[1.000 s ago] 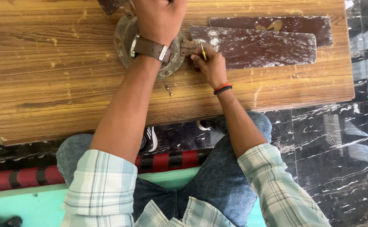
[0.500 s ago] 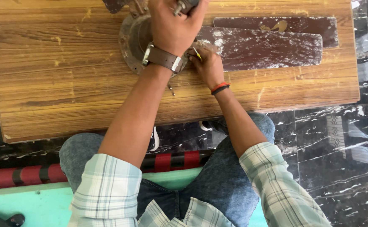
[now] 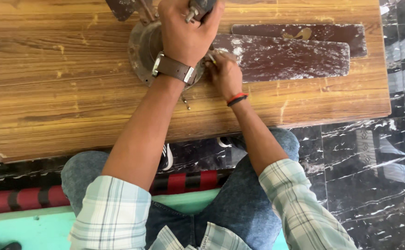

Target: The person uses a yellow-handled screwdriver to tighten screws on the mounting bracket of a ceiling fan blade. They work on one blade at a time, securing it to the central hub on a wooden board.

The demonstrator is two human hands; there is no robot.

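Observation:
A worn ceiling fan motor (image 3: 140, 48) lies on the wooden table (image 3: 63, 102), with dusty brown blades (image 3: 285, 58) stretching to the right. My left hand (image 3: 184, 32), with a brown strapped watch on its wrist, is closed over the dark metal part (image 3: 201, 6) on top of the motor. My right hand (image 3: 225, 76), wearing a red and black wristband, pinches a thin yellowish tool (image 3: 211, 58) where the nearest blade meets the motor. The tool's tip is hidden by my left hand.
A second blade (image 3: 313, 32) lies behind the first, and another blade end (image 3: 121, 8) shows at the top. A small screw (image 3: 186, 104) rests on the table near the front edge. Below are dark marble floor (image 3: 373, 162), my jeans and a shoe (image 3: 166, 157).
The view has tilted, so the fan and table sit lower in the frame. My left hand has shifted slightly right on the motor top. My right hand stays at the blade joint.

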